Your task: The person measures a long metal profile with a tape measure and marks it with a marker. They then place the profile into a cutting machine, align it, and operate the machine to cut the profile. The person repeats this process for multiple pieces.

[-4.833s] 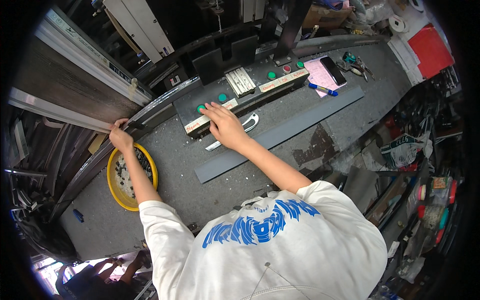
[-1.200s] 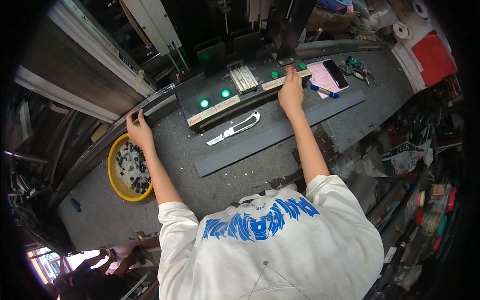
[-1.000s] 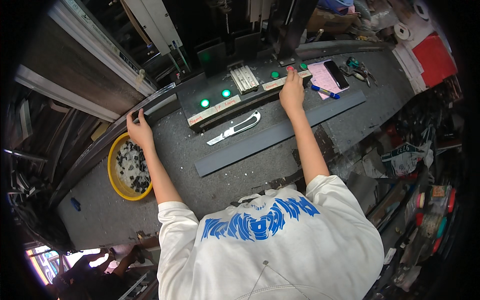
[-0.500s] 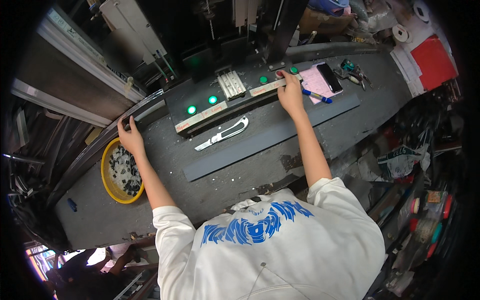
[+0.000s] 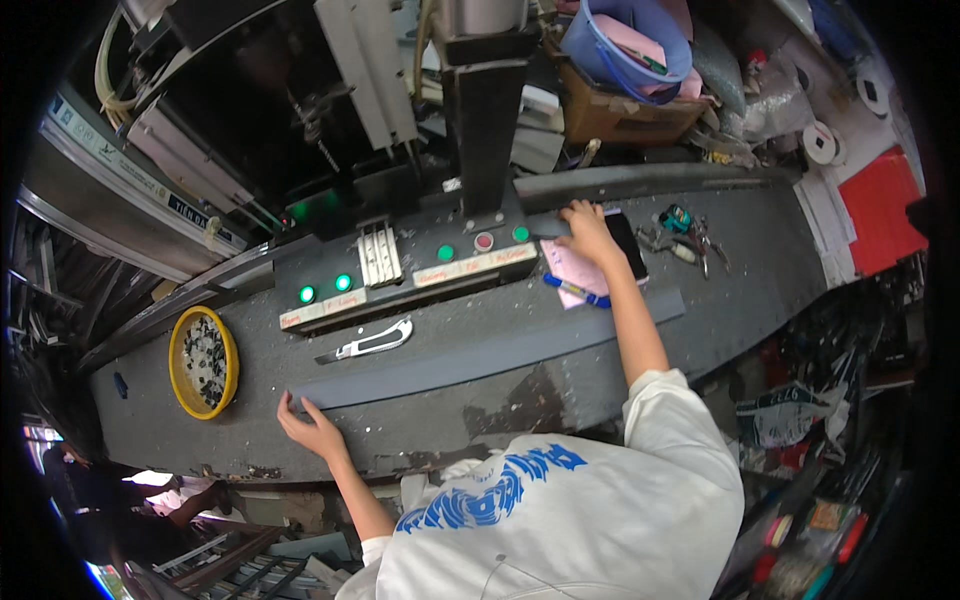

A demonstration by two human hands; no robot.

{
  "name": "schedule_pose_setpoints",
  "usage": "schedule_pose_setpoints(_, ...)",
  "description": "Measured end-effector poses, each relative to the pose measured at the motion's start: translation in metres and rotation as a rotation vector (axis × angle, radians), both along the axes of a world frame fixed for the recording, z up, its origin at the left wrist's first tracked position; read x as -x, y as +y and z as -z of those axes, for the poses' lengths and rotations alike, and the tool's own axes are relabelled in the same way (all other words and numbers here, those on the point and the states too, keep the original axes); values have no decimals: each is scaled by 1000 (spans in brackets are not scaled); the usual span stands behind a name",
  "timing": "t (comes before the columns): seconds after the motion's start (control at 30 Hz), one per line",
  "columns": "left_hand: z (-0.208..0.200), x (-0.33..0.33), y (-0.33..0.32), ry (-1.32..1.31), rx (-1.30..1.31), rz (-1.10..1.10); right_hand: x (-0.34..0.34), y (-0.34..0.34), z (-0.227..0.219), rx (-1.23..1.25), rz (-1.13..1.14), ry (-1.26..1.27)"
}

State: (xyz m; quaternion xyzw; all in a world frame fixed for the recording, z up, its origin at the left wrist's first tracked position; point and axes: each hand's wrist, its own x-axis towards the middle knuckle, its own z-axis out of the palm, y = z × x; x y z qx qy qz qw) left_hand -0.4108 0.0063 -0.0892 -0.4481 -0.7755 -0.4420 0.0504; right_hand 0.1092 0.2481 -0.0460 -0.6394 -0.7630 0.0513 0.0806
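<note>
My left hand is beside the left end of a long flat grey strip, thumb and fingers apart with nothing visible between them. Reaching over the bench at the right, my right hand has its fingers stretched out and parted beside a black phone and above pink paper. Whether its fingertips touch anything is unclear. On the paper lies a blue marker. Between the strip and a black control box rests a white-handled utility knife.
The box carries lit green buttons and a red button. A yellow basket of small dark and clear scraps sits at the left. Keys and small tools lie right of the phone. Behind stand a machine column and a blue bucket.
My left hand has moved from beside the yellow basket to the strip's left end. My right hand has left the box's buttons for the phone and paper. The view has shifted.
</note>
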Motion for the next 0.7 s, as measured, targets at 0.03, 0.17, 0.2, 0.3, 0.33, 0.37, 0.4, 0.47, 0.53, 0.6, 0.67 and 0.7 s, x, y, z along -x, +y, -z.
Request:
schedule_pose_setpoints(0.03,6,-12,-7,-8,3,-32,-2,0,-15,55,18,23)
schedule_pose_setpoints(0.17,24,-44,-19,31,155,-246,-12,13,-98,-390,-33,421)
schedule_pose_setpoints(0.2,25,-43,-19,21,164,-229,-10,30,-120,-565,-59,492)
schedule_pose_setpoints(0.3,27,-45,-17,184,135,-229,13,122,-188,-952,-161,514)
schedule_pose_setpoints(0.33,27,-45,-17,179,118,-232,27,156,-209,-1046,-187,534)
schedule_pose_setpoints(0.37,27,-46,-17,153,135,-257,40,183,-225,-1076,-83,465)
schedule_pose_setpoints(0.4,27,-46,-17,149,135,-271,43,195,-231,-1058,-159,472)
schedule_pose_setpoints(0.47,26,-46,-18,105,142,-313,45,199,-233,-1071,-140,532)
schedule_pose_setpoints(0.53,25,-46,-17,146,121,-289,47,163,-205,-944,-101,799)
schedule_pose_setpoints(0.6,25,-46,-16,147,127,-273,61,96,-156,-847,-104,1159)
schedule_pose_setpoints(0.67,24,-45,-15,150,125,-242,94,21,-107,-647,126,1311)
schedule_pose_setpoints(0.7,24,-45,-14,141,139,-246,120,-11,-86,-536,107,1405)
